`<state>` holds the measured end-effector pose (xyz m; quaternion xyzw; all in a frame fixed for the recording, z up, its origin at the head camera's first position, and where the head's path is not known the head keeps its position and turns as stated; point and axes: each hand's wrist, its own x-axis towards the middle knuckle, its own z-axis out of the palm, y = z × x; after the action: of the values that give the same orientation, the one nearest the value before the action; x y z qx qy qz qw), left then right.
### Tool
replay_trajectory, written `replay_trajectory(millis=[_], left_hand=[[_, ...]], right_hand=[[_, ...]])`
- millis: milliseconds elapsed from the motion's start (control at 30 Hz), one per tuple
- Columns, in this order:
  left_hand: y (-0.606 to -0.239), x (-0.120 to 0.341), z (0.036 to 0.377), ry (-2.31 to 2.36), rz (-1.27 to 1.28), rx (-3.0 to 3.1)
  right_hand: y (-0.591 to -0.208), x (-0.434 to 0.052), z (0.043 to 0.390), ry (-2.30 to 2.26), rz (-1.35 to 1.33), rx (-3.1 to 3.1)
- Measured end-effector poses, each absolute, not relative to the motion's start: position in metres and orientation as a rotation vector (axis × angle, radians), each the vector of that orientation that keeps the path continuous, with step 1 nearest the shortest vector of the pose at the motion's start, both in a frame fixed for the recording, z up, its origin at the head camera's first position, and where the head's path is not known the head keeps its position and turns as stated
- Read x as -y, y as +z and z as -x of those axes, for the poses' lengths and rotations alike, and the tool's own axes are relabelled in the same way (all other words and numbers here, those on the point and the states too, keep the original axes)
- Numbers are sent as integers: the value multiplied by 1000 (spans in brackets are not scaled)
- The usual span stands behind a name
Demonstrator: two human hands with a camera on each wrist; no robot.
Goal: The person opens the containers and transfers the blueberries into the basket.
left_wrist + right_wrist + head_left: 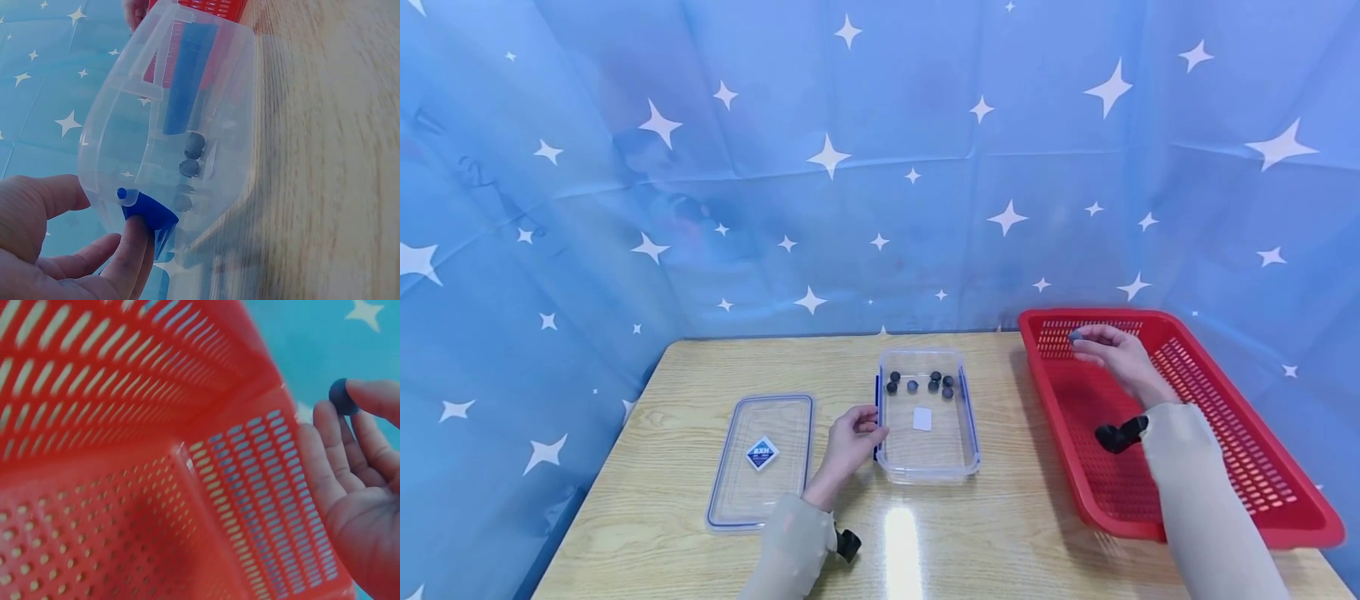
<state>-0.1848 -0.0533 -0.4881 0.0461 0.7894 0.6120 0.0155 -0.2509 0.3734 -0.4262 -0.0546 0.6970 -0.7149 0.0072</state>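
My right hand [1108,350] hovers over the far left corner of the red basket [1240,467] and pinches a small dark round piece [1075,337] at its fingertips; the right wrist view shows that piece [340,395] between thumb and fingers. My left hand [853,437] holds the left side of a clear plastic container [958,454] by its blue clip [149,215]. Several dark round pieces [921,384] and a white square tag [922,418] lie inside the container.
The container's clear lid [762,461] with a diamond label lies flat on the wooden table [1000,533], left of my left hand. A blue star-patterned curtain [850,167] closes off the back and sides.
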Motion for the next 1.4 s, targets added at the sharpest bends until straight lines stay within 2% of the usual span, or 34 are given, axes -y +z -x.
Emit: replay_trajectory(millis=[233,400,633,933,1100,1400], left_hand=[[-489,53,186,1902,-134,-2457],[-488,52,185,1910,-141,-2458],[-447,50,167,1913,-149,-2433],[-438,49,162,1920,-142,-2447],[-446,49,167,1915,-132,-2446],[-488,51,185,1900,-119,-2460]], right_hand=[[-441,-382,253,-2185,43,-2133],[-446,-384,255,-1984,-4,-2258],[-453,-386,253,-1797,-77,-2301],[-467,-392,250,-1671,-84,-2371],[-468,-392,250,-1636,-123,-2387],[-453,-379,256,-1804,-95,-2361]])
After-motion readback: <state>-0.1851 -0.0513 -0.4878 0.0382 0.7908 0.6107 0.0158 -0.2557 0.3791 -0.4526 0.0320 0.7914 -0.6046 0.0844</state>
